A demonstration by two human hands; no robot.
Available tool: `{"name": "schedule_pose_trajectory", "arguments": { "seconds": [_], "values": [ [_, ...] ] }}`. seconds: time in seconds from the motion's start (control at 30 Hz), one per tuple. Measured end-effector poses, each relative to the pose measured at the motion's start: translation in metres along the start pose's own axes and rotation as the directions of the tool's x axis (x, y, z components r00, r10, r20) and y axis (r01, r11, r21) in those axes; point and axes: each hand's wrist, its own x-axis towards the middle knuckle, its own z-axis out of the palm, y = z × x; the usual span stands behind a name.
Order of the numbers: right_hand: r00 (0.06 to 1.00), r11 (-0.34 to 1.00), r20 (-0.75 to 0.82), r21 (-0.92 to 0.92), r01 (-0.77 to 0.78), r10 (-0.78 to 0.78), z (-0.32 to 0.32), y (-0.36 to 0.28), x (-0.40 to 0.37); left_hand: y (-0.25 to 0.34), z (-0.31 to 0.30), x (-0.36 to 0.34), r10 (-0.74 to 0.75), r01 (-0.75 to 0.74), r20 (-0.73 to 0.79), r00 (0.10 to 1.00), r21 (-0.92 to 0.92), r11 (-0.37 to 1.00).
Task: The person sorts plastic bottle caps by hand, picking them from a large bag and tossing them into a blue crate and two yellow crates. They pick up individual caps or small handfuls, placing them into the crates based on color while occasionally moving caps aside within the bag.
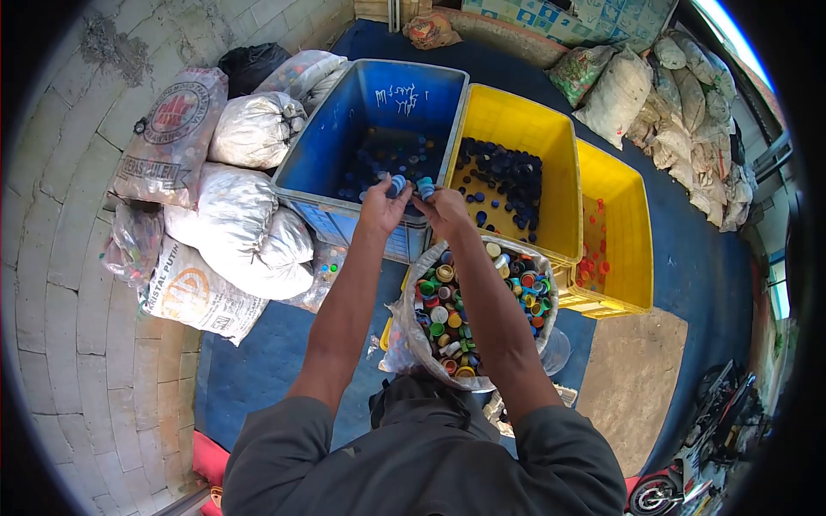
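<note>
My left hand (381,206) is closed on pale blue bottle caps (396,185) above the near rim of the blue crate (297,193). Close beside it, my right hand (444,211) grips light blue-green bottle caps (425,187) at the crate's right near corner. How many caps each hand holds I cannot make out. Scattered blue caps lie on the floor of the blue crate. Under my right forearm stands an open sack (411,331) full of mixed coloured caps (439,315).
Right of the blue crate, a yellow crate (520,107) holds dark blue caps (512,176); another yellow crate (624,193) holds red-orange caps (594,245). Stuffed sacks (245,215) line the left wall. More sacks (688,120) pile up at the far right. A motorcycle (680,482) stands lower right.
</note>
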Motion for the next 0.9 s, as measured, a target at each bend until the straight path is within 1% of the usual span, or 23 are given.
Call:
{"name": "schedule_pose_trajectory", "arguments": {
  "seconds": [0.07,0.1,0.2,0.23,0.33,0.37,0.43,0.47,0.53,0.6,0.63,0.7,0.73,0.8,0.83,0.9],
  "values": [
    [1.000,0.993,0.002,-0.116,0.027,-0.027,0.012,-0.006,0.007,0.014,0.008,0.014,-0.044,0.044,-0.008,0.999,0.050,0.998],
    [1.000,0.986,-0.018,-0.165,0.005,-0.008,0.016,-0.010,0.009,0.015,0.013,0.014,-0.021,0.020,0.012,1.000,0.037,0.999],
    [0.993,0.996,0.087,-0.045,0.078,-0.074,0.012,-0.019,0.016,0.031,0.021,0.012,-0.134,0.136,0.058,0.989,-0.029,0.990],
    [0.989,0.990,0.057,-0.023,0.137,-0.135,0.015,-0.024,0.005,0.030,0.026,-0.002,-0.052,0.051,0.184,0.981,0.007,0.999],
    [0.986,0.991,0.104,-0.024,0.131,-0.128,-0.001,-0.043,-0.016,0.026,0.027,-0.019,0.012,-0.023,0.092,0.996,0.115,0.993],
    [0.987,0.989,0.087,-0.045,0.141,-0.136,-0.008,-0.047,-0.027,0.023,0.021,-0.026,0.012,-0.041,0.132,0.991,0.222,0.974],
    [0.977,0.984,0.122,0.000,0.179,-0.178,-0.036,-0.050,-0.040,0.013,0.009,-0.042,-0.005,-0.091,0.220,0.975,0.422,0.902],
    [0.970,0.980,0.138,0.025,0.197,-0.199,-0.051,-0.051,-0.047,0.006,0.001,-0.052,-0.025,-0.102,0.220,0.975,0.546,0.832],
    [0.973,0.975,0.057,-0.011,0.224,-0.223,-0.079,-0.052,-0.071,-0.011,-0.015,-0.072,-0.069,-0.126,0.219,0.973,0.759,0.639],
    [0.968,0.968,-0.044,-0.048,0.247,-0.249,-0.107,-0.047,-0.104,-0.034,-0.034,-0.096,-0.058,-0.247,0.292,0.955,0.887,0.390],
    [0.958,0.959,-0.068,-0.086,0.271,-0.277,-0.121,-0.042,-0.122,-0.047,-0.043,-0.107,-0.064,-0.305,0.331,0.942,0.918,0.253],
    [0.934,0.934,-0.112,-0.159,0.319,-0.338,-0.148,-0.031,-0.158,-0.067,-0.060,-0.128,-0.109,-0.331,0.339,0.934,0.939,0.091],
    [0.926,0.932,-0.157,-0.176,0.317,-0.345,-0.161,-0.024,-0.174,-0.077,-0.069,-0.139,-0.133,-0.343,0.341,0.931,0.939,0.009],
    [0.900,0.926,-0.247,-0.211,0.312,-0.360,-0.186,-0.012,-0.203,-0.098,-0.084,-0.160,-0.180,-0.378,0.368,0.912,0.925,-0.024],
    [0.877,0.900,-0.272,-0.304,0.313,-0.397,-0.196,-0.006,-0.216,-0.106,-0.084,-0.168,-0.202,-0.398,0.383,0.902,0.917,-0.040],
    [0.831,0.829,-0.305,-0.479,0.289,-0.466,-0.211,0.007,-0.237,-0.119,-0.079,-0.183,-0.251,-0.430,0.384,0.889,0.888,-0.164]
  ]
}}
